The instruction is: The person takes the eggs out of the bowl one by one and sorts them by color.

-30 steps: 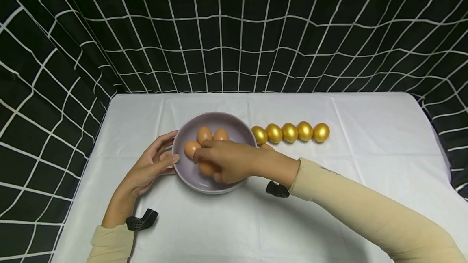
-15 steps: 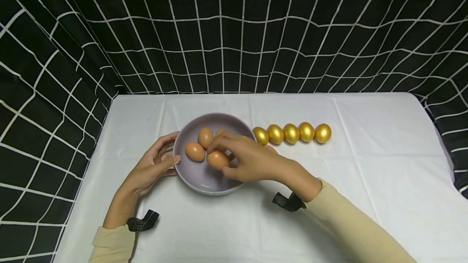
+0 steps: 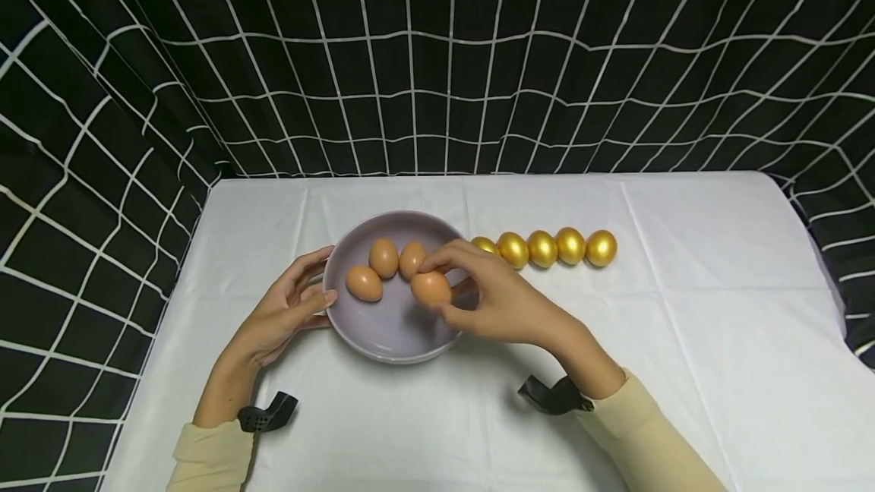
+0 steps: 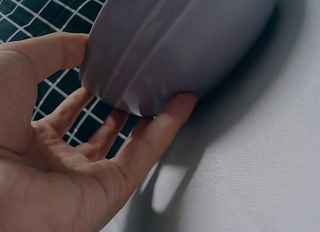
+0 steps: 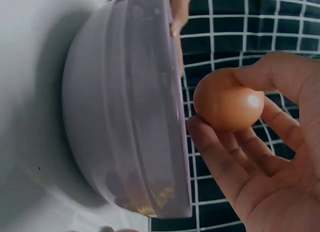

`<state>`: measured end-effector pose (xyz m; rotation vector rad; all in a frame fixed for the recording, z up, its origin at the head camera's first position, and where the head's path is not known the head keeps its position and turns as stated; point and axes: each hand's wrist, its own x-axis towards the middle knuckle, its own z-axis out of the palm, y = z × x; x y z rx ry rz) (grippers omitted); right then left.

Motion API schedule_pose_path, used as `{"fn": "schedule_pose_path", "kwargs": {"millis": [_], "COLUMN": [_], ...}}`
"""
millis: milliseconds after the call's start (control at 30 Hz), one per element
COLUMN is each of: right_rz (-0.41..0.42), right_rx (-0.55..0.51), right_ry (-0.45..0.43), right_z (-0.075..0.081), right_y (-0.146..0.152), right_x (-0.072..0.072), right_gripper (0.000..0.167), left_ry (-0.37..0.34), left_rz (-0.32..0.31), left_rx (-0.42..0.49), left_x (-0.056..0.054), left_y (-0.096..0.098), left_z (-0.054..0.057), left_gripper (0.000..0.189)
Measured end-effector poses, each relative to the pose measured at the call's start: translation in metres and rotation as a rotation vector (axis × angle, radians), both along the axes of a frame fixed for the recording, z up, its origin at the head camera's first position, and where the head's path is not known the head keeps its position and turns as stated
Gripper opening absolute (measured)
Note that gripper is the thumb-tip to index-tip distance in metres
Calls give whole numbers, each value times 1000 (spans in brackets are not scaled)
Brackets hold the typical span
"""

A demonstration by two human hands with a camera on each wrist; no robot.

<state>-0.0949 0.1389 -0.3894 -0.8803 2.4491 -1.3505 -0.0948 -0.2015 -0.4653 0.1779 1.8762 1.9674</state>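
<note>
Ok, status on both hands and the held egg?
Left hand gripping bowl. Right hand pinching brown egg, above bowl. Three more brown eggs inside; nothing seen blocking the held egg.

The white-covered table (image 3: 383,431) bears a bowl (image 3: 383,332) and golden eggs (image 3: 542,249).

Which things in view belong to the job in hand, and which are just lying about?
In the job:
- right hand
- brown egg pinched in its fingers
- lilac bowl
- left hand, holding the bowl's side
- three brown eggs inside the bowl

Apparently lying about or background:
- row of gold eggs outside the bowl, perhaps for later
- white tablecloth
- black gridded backdrop
</note>
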Motion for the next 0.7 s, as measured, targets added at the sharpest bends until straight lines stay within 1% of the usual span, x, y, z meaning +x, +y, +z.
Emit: {"fn": "schedule_pose_path", "kwargs": {"millis": [200, 333, 433, 600, 700], "right_rz": [-74, -129, -158, -185, -214], "right_rx": [-95, -109, -145, -225, -239], "right_ry": [-52, -64, -101, -105, -100], "right_z": [1, 0, -2, -8, -10], "right_y": [11, 20, 26, 38, 45], "right_x": [7, 9, 11, 13, 13], "right_gripper": [47, 47, 46, 45, 46], "left_ry": [-7, -18, -15, -12, -7], "left_rz": [5, 5, 1, -5, -2], "left_rx": [0, 9, 17, 20, 15], "left_x": [0, 0, 0, 0, 0], "left_y": [0, 0, 0, 0, 0], "left_z": [-1, -2, -3, -2, -2], "left_gripper": [73, 72, 72, 72, 72]}}
